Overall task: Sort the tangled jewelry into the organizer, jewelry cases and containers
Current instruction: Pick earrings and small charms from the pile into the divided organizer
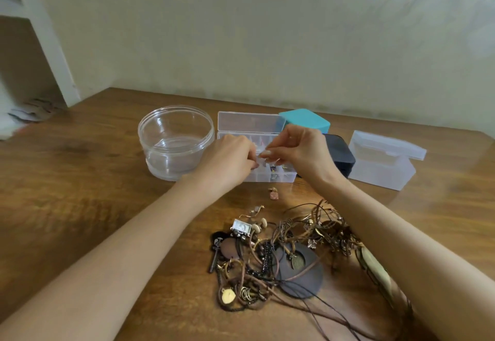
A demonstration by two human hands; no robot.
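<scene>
Closest to the person, the tangled pile of brown cords, chains and metal charms (281,257) lies on the brown wooden table (93,180); the pile is wider than it is deep, and its loose dark cords run off toward the near right edge; most of it is not sorted yet, so I think the job is near its start. A bit farther, a small pink charm with a gold loop (273,193) lies alone between the pile and the box, loop end pointing away. Next, the left hand (230,158) and the right hand (297,153) meet fingertip to fingertip over the clear plastic organizer box with little compartments (278,177); both hands have curled fingers and pinch a tiny piece (262,156), too small to make out; I think they are getting it ready to drop in; that needs a careful drop into one little compartment, not its neighbour. The organizer's long side runs left to right; its open lid (250,122) stands up at the far side. A clear round plastic tub (175,142) sits just left; a black case (341,160) and a frosted plastic box with its lid up (383,169) sit right; a teal case (305,120) is farthest.
</scene>
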